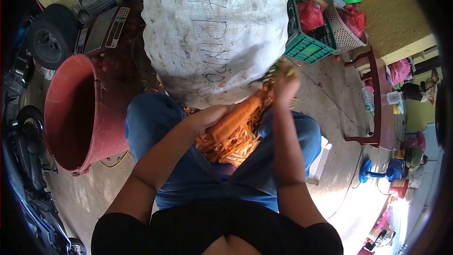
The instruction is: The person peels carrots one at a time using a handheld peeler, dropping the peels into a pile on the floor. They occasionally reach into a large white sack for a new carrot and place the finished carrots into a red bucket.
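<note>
My left hand (210, 117) is closed around the near end of a large orange carrot (238, 115), which slants up and away to the right between my knees. At its far end my right hand (287, 87), smeared by motion, is closed on a green-handled peeler (273, 70). The peeler's blade is too blurred to make out. Beneath the carrot, a heap of orange peelings (231, 147) lies between my legs; the container under it is mostly hidden.
A bulging white sack (212, 33) stands directly in front of me. On the left is a red tub (71, 113), with a scale (106, 28) behind it. A green crate (311, 42), a white basket (344, 30) and a wooden table (384, 99) are to the right.
</note>
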The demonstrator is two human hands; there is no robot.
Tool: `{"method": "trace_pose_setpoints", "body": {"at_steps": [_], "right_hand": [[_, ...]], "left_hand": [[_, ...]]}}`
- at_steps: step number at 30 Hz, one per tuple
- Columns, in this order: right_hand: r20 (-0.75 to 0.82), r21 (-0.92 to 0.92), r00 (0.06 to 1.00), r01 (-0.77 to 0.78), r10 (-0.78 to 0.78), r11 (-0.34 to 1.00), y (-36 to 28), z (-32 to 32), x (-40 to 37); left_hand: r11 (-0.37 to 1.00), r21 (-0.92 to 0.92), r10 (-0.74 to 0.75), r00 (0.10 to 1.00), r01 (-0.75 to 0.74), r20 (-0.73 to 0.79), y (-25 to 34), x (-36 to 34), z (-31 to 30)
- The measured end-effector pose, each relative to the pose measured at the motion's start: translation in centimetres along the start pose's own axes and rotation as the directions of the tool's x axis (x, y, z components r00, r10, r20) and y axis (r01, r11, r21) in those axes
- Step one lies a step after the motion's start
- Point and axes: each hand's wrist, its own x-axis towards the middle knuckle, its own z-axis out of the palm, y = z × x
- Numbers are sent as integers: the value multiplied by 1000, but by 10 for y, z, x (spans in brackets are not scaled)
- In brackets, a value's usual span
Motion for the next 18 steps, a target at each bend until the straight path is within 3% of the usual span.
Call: {"method": "trace_pose_setpoints", "body": {"at_steps": [1, 2, 4, 6, 7, 8, 10, 11, 13, 14, 16, 18], "right_hand": [[-121, -11, 992, 33, -34, 999, -1, -11, 16], [-183, -54, 983, -25, 15, 998, 18, -18, 30], [-251, -95, 966, -86, 60, 992, 32, -23, 40], [-257, 230, 944, -146, 205, 962, 27, -32, 39], [-202, 418, 954, -118, 219, 901, 16, -31, 34], [-195, 419, 956, -118, 217, 900, 6, -28, 26], [46, 598, 975, -201, 217, 776, -10, -21, 4], [143, 585, 972, -236, 187, 776, -17, -16, -10], [308, 517, 946, -254, 99, 817, -33, -11, -38], [383, 467, 923, -235, 44, 853, -42, -11, -49], [356, 544, 928, -111, -109, 831, -50, -4, -62], [400, 399, 906, -39, -136, 916, -53, -4, -71]], "left_hand": [[968, 239, -6, 964, 72, -265, -1, -4, 17], [876, 438, 54, 861, 202, -506, -1, -6, 27], [913, 381, 59, 876, 147, -479, 3, -8, 26], [981, 193, 71, 954, -14, -293, 8, -10, 21], [981, 191, 75, 953, -19, -292, 11, -7, 18], [981, 194, 48, 929, 26, -367, 13, -4, 15], [974, 190, -8, 857, 123, -515, 16, 1, 12], [974, 191, -8, 855, 124, -518, 15, 3, 13], [992, 68, 129, 810, -111, -572, 13, 10, 17], [992, 69, 129, 811, -110, -571, 13, 12, 15], [982, -66, 111, 818, -179, -564, 11, 16, 0], [973, -103, 125, 849, -206, -514, 3, 13, -16]]}}
